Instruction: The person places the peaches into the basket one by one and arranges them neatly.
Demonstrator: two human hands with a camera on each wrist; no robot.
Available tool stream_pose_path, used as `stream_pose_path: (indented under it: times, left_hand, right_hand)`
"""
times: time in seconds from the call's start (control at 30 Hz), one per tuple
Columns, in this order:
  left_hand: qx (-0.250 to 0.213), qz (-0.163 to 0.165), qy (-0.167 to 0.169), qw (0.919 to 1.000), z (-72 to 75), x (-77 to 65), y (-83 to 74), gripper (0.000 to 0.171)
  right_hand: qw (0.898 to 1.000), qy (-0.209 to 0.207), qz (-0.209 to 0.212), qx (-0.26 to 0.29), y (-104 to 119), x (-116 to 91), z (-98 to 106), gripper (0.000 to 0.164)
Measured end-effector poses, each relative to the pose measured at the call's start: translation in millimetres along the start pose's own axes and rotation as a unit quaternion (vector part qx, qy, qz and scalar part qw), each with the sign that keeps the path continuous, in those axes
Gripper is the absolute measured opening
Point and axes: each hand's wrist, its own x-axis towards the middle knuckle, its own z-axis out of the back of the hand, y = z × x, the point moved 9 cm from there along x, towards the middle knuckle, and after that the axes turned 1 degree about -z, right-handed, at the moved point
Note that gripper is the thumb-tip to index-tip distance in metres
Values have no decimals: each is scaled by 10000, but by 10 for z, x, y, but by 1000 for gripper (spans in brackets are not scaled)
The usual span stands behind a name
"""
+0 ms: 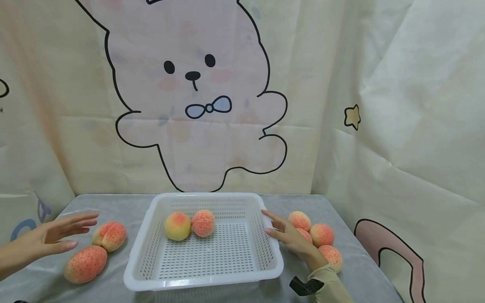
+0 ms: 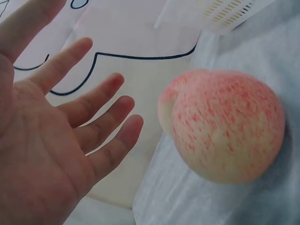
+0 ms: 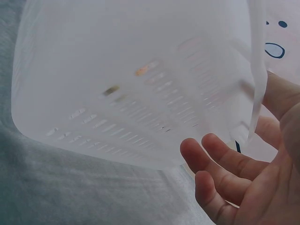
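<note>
From my end, the left hand spreads its fingers, holding nothing, just beside two blushed peaches on the grey tablecloth. The right hand bends its fingers about the right rim of the central white perforated basket, which I'd judge light, slightly flexible, best held there. I'd cup the peaches gently round their middles.

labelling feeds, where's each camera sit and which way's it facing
Head: head-worn, facing forward and down over the basket; left hand and right hand show.
Left wrist: worn there, facing peaches; left hand shows.
Right wrist: worn there, facing the basket's outside; right hand shows.
Head and right wrist share basket and right hand.
</note>
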Motion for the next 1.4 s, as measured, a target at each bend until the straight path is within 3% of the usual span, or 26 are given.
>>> stream_pose_path:
  times: [0.1,0.2,0.3,0.43,0.67,1.0,1.2,1.4]
  left_hand:
    - [-373,-281,298,9985,-47,-54,68,65]
    - [-957,-544,758,9910,-118,-105,140,68]
    - [-1512,-489,1146,9806,-183,-130,241,69]
    - [-1844,-284,1362,9729,-241,-149,366,68]
    - [-1884,-249,1380,9720,-297,-173,471,66]
    - [-1414,-122,1244,9820,-328,-163,528,61]
    - [-1585,-135,1358,9779,-387,-159,534,60]
    - [-1652,111,1409,9761,-427,-150,556,60]
  right_hand:
    - [10000,34,-25,71,-7,-3,-10,65]
    - [9999,45,-51,112,-6,-6,-15,65]
    - [9999,21,-71,116,-4,-6,-9,65]
    - [9999,6,-99,112,-18,-4,-4,65]
    - [9996,125,-77,221,-22,-9,-26,66]
    - [9996,131,-42,234,26,-4,-16,67]
    - [9998,62,-74,184,8,-10,-11,67]
    - [9997,56,-109,217,11,-18,-14,65]
